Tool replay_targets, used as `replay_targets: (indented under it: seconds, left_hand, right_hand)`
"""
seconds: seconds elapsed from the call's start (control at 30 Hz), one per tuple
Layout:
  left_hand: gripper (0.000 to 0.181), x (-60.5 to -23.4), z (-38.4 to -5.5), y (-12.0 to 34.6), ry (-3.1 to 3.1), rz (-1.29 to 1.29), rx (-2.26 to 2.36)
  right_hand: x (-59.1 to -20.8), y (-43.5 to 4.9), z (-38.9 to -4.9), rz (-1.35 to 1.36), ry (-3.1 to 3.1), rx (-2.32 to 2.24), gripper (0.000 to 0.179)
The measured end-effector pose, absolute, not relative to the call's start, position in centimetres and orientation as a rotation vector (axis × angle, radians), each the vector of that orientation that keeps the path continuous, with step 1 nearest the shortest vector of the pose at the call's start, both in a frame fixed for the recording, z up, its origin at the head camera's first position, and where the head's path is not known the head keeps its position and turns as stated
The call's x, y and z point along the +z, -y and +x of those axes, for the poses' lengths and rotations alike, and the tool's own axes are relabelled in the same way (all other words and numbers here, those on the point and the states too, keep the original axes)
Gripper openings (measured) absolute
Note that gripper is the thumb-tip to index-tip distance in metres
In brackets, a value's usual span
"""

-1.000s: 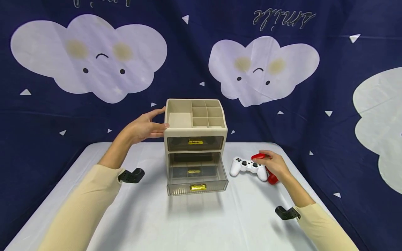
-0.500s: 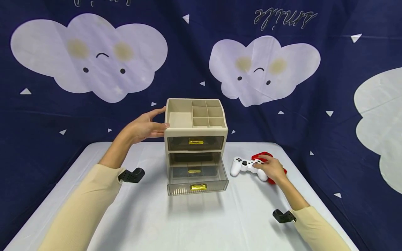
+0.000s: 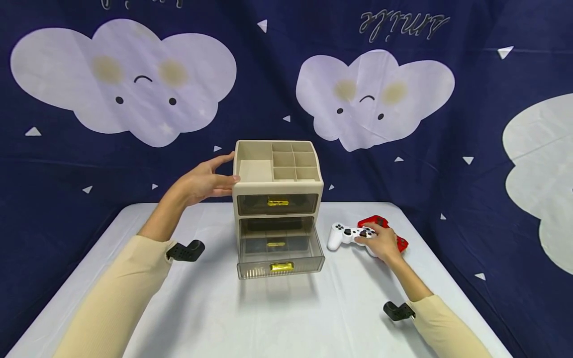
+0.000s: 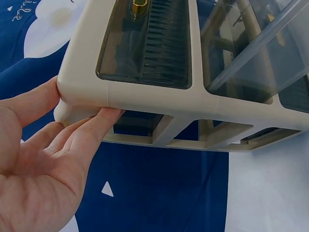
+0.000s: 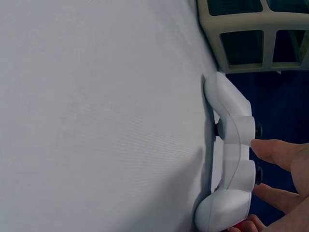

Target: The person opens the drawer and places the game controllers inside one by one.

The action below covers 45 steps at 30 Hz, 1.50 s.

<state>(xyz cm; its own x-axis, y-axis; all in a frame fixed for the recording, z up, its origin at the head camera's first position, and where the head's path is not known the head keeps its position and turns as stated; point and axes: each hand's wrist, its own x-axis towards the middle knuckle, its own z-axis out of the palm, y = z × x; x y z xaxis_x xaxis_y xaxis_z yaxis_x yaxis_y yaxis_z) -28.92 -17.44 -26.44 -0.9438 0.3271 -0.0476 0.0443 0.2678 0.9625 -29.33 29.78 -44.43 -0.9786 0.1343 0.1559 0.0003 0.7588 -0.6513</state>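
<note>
A beige desktop drawer organizer (image 3: 239, 186) stands at the back of the table with a lower clear drawer (image 3: 281, 268) pulled out. My left hand (image 3: 199, 185) holds its upper left corner, the thumb on the front rim and the fingers along the side wall, as the left wrist view shows. A white game controller (image 3: 341, 235) lies to the right. Over its right half is my right hand (image 3: 380, 243), thumb and index finger close to the thumbsticks, the lower fingers bent in the right wrist view. A red game controller (image 3: 401, 243) lies behind, partly hidden.
The organizer's top has one large and several small compartments (image 3: 295, 159). A smoky upper drawer (image 3: 277, 203) is closed. White cloth covers the table (image 3: 268, 318). A dark blue cloth (image 3: 264, 74) with cloud prints hangs behind and at the sides.
My right hand has moved left and slightly nearer, from above the red controller onto the white controller's right half. More of the red controller shows. My left hand and the organizer stay put.
</note>
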Motion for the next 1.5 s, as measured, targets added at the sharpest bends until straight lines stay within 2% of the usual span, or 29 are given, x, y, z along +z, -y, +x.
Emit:
replay_targets:
  seconds: [1.27, 1.5]
  left_hand:
    - [0.086, -26.4, -28.9, 17.4, -2.290, 0.334, 1.742]
    - [0.085, -26.3, -28.8, 17.3, -2.294, 0.333, 1.737]
  right_hand:
    - [-46.1, -29.0, -28.4, -0.058, 2.775, 0.911, 0.059]
    - [-45.7, -28.9, -28.4, -0.048, 2.818, 0.919, 0.066]
